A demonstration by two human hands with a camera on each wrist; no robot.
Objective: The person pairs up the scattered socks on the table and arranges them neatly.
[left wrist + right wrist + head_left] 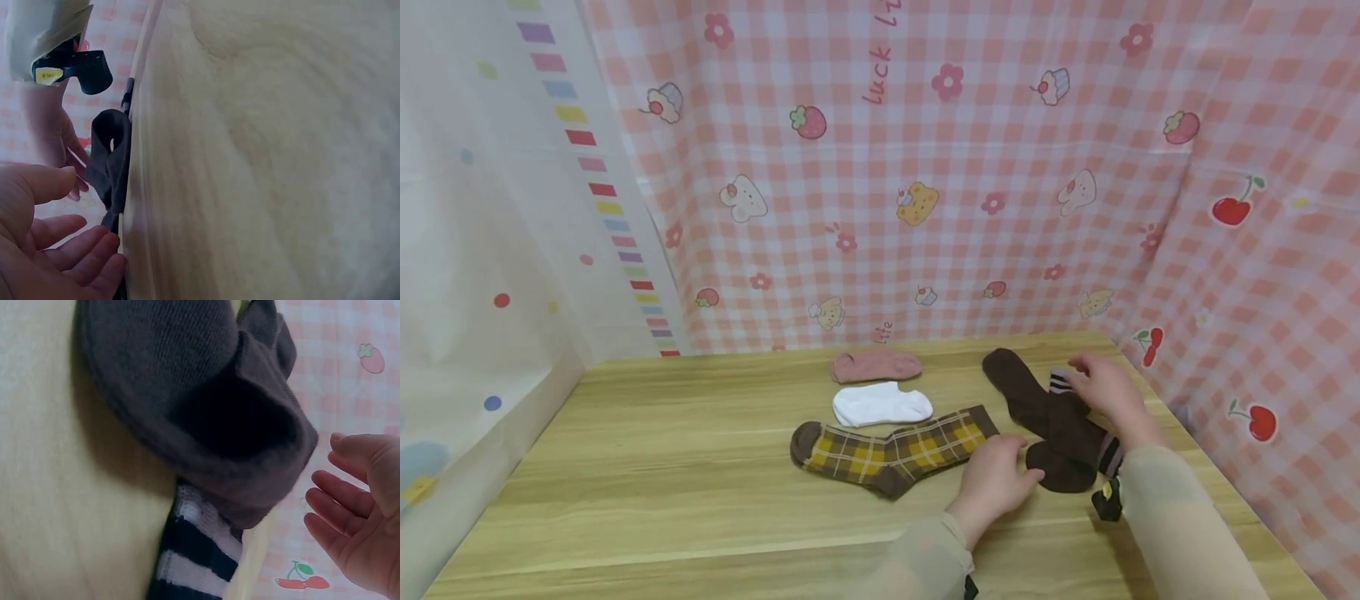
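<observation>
A yellow-and-brown plaid sock [891, 454] lies flat in the middle of the head view. My left hand [996, 479] is at its cuff end, fingers loosely extended; the left wrist view shows nothing in the palm. To the right, two dark brown socks [1052, 417] lie crossed in a loose heap, with grey-and-black striped cuffs [197, 544]. My right hand [1108, 392] is over the far side of the heap, fingertips near the upper striped cuff. Its fingers [337, 494] look relaxed and apart from the brown fabric in the right wrist view.
A white ankle sock [880, 406] lies behind the plaid one, and a pink sock [876, 367] lies behind that. The wooden table [662, 467] meets a pink checked curtain [880, 208] at the back and right. On the left hangs a white curtain [490, 250].
</observation>
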